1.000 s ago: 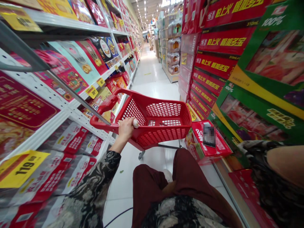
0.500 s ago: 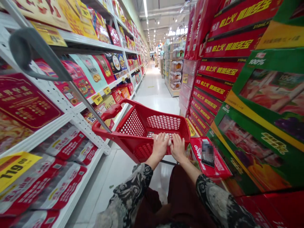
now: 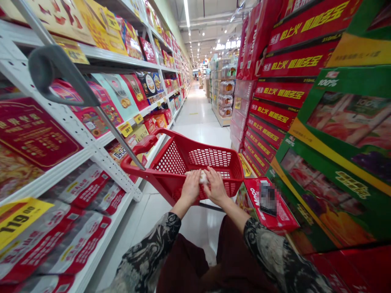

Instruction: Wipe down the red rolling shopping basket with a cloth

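A red plastic shopping cart basket [image 3: 210, 156] with lattice walls stands right in front of me. Its near rim is under both my hands. My left hand [image 3: 191, 186] curls over that rim, pressing a crumpled white tissue [image 3: 203, 177] that shows beside its fingers. Close by on the right, my right hand [image 3: 215, 186] is closed, its fingers against the same tissue, though its fingertips are partly hidden. From the cart's left end a metal pole rises to a grey handle [image 3: 67, 77].
Shelves [image 3: 91, 146] with packaged foods line the left side. Stacked red drink cartons [image 3: 287, 87] and green boxes [image 3: 332, 162] wall the right. A dark phone-like object [image 3: 268, 199] lies on a red box [image 3: 284, 215] beside the cart. An aisle [image 3: 195, 106] runs ahead.
Both hands have slid left along the near rim with the tissue, and my right hand has turned more toward the left one. The cart has barely shifted.
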Action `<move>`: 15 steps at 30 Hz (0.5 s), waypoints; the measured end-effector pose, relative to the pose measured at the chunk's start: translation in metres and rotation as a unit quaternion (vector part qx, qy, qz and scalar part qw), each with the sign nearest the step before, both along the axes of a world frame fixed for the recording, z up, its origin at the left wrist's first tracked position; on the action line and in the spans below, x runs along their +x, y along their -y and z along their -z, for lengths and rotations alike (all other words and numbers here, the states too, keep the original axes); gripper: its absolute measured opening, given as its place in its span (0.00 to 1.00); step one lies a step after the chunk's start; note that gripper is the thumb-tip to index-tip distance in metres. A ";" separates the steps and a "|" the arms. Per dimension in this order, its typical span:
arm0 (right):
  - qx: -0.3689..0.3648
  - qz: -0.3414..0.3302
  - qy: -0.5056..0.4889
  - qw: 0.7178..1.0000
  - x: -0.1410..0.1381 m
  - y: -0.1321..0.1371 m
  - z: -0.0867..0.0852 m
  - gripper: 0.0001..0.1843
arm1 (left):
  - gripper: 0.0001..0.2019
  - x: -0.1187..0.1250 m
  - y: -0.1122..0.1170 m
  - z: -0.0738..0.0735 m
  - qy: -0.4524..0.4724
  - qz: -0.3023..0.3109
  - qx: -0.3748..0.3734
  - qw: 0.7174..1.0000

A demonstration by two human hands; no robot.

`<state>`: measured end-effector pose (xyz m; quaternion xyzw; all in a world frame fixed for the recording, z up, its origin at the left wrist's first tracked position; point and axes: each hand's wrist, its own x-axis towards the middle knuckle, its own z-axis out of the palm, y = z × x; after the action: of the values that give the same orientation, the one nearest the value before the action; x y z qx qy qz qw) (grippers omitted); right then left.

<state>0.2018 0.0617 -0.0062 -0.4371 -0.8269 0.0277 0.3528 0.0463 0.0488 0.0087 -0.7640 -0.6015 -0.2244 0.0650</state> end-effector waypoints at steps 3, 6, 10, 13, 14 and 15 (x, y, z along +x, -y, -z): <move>-0.048 -0.027 0.029 0.998 -0.024 0.001 -0.018 0.31 | 0.25 0.008 -0.004 0.000 0.002 0.023 -0.029 0.999; -0.063 -0.051 0.086 0.993 -0.027 -0.005 -0.017 0.27 | 0.24 -0.013 0.001 -0.008 -0.036 -0.019 -0.043 0.998; -0.040 -0.028 0.120 0.992 -0.007 -0.012 0.000 0.20 | 0.20 -0.052 0.009 -0.023 -0.135 -0.086 -0.045 0.986; -0.036 0.037 0.095 0.994 0.020 -0.015 0.013 0.21 | 0.16 -0.063 0.007 -0.032 -0.180 -0.087 -0.051 0.978; -0.033 0.060 0.083 0.994 0.031 -0.015 0.017 0.22 | 0.16 -0.063 0.005 -0.035 -0.193 -0.088 -0.054 0.976; -0.031 0.083 0.071 0.994 0.042 -0.015 0.021 0.23 | 0.16 -0.062 0.003 -0.036 -0.202 -0.093 -0.057 0.973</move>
<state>0.2436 0.0771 -0.0274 -0.5158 -0.8096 -0.0070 0.2801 -0.0154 0.0457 0.0451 -0.7369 -0.6558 -0.0236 0.1625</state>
